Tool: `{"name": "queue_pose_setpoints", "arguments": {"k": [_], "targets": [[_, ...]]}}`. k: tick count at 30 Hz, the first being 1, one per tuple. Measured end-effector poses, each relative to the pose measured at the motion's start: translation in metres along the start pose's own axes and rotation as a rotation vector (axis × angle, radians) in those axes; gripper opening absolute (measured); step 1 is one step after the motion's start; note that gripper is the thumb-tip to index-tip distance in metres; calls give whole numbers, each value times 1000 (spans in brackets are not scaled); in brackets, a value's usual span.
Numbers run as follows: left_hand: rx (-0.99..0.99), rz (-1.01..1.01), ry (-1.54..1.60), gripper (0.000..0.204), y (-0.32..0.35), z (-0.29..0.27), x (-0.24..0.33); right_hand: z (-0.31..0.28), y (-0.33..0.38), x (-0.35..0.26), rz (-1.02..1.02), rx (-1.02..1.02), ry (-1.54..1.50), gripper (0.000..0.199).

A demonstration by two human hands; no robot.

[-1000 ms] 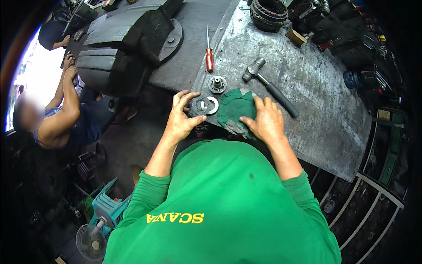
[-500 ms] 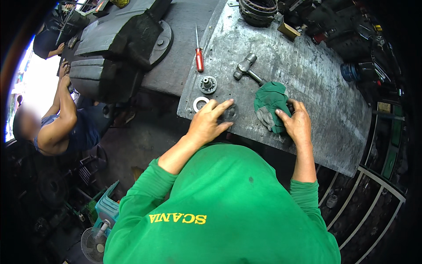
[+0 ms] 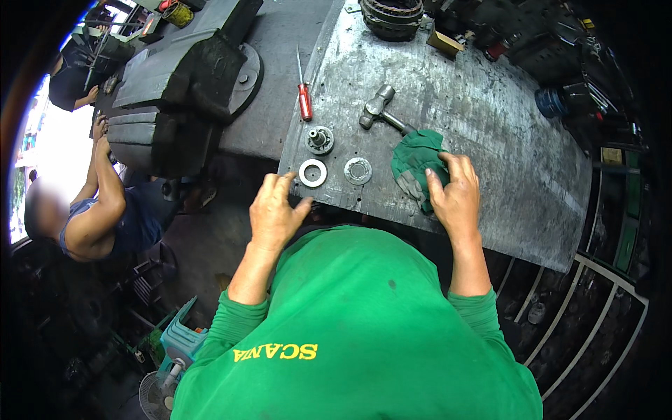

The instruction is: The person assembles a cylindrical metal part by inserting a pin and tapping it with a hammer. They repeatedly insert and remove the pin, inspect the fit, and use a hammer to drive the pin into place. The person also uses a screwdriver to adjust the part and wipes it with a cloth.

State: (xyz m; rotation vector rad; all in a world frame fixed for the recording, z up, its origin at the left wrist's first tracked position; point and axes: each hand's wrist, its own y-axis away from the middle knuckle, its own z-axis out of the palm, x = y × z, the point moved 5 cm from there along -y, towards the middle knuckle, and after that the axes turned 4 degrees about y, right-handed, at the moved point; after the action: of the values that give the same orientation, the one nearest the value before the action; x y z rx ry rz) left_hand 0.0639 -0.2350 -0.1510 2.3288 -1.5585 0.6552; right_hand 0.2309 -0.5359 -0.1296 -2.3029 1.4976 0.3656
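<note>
My left hand (image 3: 273,213) is empty, its fingers apart, at the bench's near edge beside a pale metal ring (image 3: 313,173). To the right of that ring, a grey ring-shaped part (image 3: 358,171) lies flat. Just behind stands a round metal part with a raised shaft (image 3: 319,140). My right hand (image 3: 458,192) is curled at the right side of a crumpled green cloth (image 3: 413,164), thumb against it. The cloth covers the handle of a ball-peen hammer (image 3: 378,106), whose head points away from me. A red-handled screwdriver (image 3: 304,101) lies to the left of the hammer.
A big black vise (image 3: 168,98) stands on the bench at the left, with another person (image 3: 98,217) beyond it. Dark round parts (image 3: 392,17) and a small box (image 3: 444,43) sit at the back of the metal bench top (image 3: 504,168). A metal rack (image 3: 588,336) is at lower right.
My left hand has let go of the grey ring-shaped part and drawn back to the left, leaving it lying on the bench. My right hand stays at the cloth.
</note>
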Motion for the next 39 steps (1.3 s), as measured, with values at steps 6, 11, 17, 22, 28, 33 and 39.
{"name": "queue_pose_setpoints", "arguments": {"k": [6,11,17,22,28,33,39], "targets": [[-29,-53,-14,62,-7,16,-20,1,-3,-4,-7,-82,176,45],[-4,-33,8,59,-10,29,-23,-4,12,14,50,-159,177,59],[-22,23,20,52,-20,39,-17,26,22,24,149,-119,48,47],[-24,125,68,50,-26,44,2,-1,11,43,259,70,-207,37],[-6,-46,125,61,-28,27,-16,-31,-15,48,239,137,201,65],[11,-55,128,84,-43,19,-27,-5,-14,12,86,53,62,59],[32,-25,170,89,-65,33,-17,27,-9,-47,-82,-186,-152,34]]}}
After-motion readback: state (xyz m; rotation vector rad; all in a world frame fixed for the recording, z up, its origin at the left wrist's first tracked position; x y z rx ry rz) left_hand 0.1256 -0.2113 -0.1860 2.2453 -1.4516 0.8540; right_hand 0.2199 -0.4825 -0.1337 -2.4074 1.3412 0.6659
